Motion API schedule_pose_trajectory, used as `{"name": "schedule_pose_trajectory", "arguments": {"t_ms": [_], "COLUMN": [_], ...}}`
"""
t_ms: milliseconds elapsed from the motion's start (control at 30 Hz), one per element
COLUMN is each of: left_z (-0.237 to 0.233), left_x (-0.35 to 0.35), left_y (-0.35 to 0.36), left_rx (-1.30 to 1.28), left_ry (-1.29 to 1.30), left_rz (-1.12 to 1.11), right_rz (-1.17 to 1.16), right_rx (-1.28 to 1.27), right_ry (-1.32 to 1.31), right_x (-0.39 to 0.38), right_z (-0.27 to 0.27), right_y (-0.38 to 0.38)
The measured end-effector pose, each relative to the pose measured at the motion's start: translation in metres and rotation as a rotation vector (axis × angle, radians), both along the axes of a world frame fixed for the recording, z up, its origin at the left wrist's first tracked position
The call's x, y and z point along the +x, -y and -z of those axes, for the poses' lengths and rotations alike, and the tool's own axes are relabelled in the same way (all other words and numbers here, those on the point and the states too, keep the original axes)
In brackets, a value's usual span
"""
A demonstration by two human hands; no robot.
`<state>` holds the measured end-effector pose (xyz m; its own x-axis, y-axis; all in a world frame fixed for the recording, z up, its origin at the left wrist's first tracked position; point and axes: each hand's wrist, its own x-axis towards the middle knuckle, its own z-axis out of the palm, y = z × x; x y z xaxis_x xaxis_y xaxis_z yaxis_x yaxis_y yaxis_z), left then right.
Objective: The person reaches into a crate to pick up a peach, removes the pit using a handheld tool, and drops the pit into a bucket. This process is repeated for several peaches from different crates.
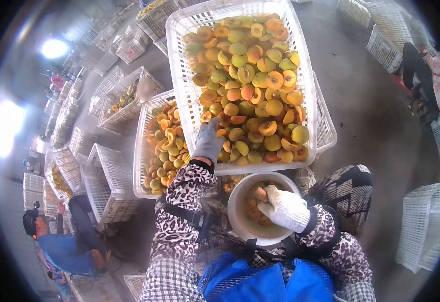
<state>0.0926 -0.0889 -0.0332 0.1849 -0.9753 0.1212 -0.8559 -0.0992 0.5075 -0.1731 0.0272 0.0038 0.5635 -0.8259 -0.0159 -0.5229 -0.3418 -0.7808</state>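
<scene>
My left hand [209, 142], in a grey glove, reaches over the near left part of a white plastic crate [175, 65]. Its fingers stretch out and touch the apricot halves [246, 95] that fill the crate. Some halves are cut side up, others skin side up. Over a white bucket [234, 211] between my knees is my right hand [283, 207], in a white knitted glove. Its fingers are curled together near an orange-brown bit; what they hold is partly hidden. Brownish pieces [256, 214] lie in the bucket.
A second white crate [140, 171] of cut apricots stands at the left, partly under the big one. More crates [110, 186] stand farther left, and stacked crates [421, 226] at the right. A person in blue [69, 251] sits at lower left; another person [424, 80] is at right.
</scene>
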Motion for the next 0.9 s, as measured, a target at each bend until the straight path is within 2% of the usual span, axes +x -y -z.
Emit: {"name": "schedule_pose_trajectory", "arguments": {"t_ms": [33,100,133,167,200,233,300,333,367,400,433,500,600,733,800,833,900], "left_z": [-0.002,-0.005,-0.014,-0.033,-0.048,-0.053,-0.059,-0.061,-0.063,-0.064,-0.065,-0.064,-0.058,-0.060,-0.057,-0.055,-0.051], "left_x": [0.001,0.003,-0.004,-0.016,-0.027,-0.034,-0.047,-0.054,-0.061,-0.064,-0.065,-0.063,-0.064,-0.067,-0.062,-0.059,-0.056], "left_y": [-0.002,-0.009,-0.017,-0.029,-0.043,-0.058,-0.081,-0.082,-0.083,-0.084,-0.085,-0.087,-0.091,-0.095,-0.095,-0.096,-0.098], "left_rx": [0.000,0.054,0.062,0.110,0.158,0.178,-0.102,-0.083,0.002,0.090,0.097,0.139,0.034,-0.022,-0.004,0.014,-0.001], "left_ry": [0.001,-0.102,-0.098,-0.678,-1.254,-1.248,-0.888,-0.899,-1.382,-1.859,-1.873,-1.876,-1.865,-1.736,-1.693,-1.646,-1.629], "left_rz": [0.001,0.044,0.048,-0.072,-0.207,-0.214,0.148,0.145,-0.006,-0.184,-0.197,-0.178,-0.186,-0.255,-0.236,-0.214,-0.230], "right_rz": [0.001,0.110,0.149,0.157,0.179,0.199,0.199,0.059,-0.089,-0.059,-0.065,0.087,0.019,-0.008,0.223,0.222,0.009], "right_rx": [0.000,0.218,0.221,0.234,0.114,-0.005,-0.024,0.012,0.047,-0.276,-0.264,0.007,-0.010,0.160,0.461,0.464,0.360], "right_ry": [0.001,0.270,0.363,0.369,0.280,0.186,0.192,-0.040,-0.273,-0.128,-0.142,0.008,0.063,0.007,0.094,0.091,-0.124], "right_x": [0.005,0.014,0.020,0.027,0.033,0.039,0.046,0.047,0.047,0.047,0.048,0.053,0.055,0.064,0.070,0.072,0.077], "right_z": [-0.001,0.003,-0.001,-0.006,-0.011,-0.015,-0.020,-0.026,-0.027,-0.004,-0.002,0.002,-0.030,-0.008,0.018,0.005,-0.035], "right_y": [0.002,0.005,0.007,0.009,0.011,0.013,0.016,0.017,0.018,0.008,0.007,0.005,0.011,0.007,-0.001,0.002,0.015]}}
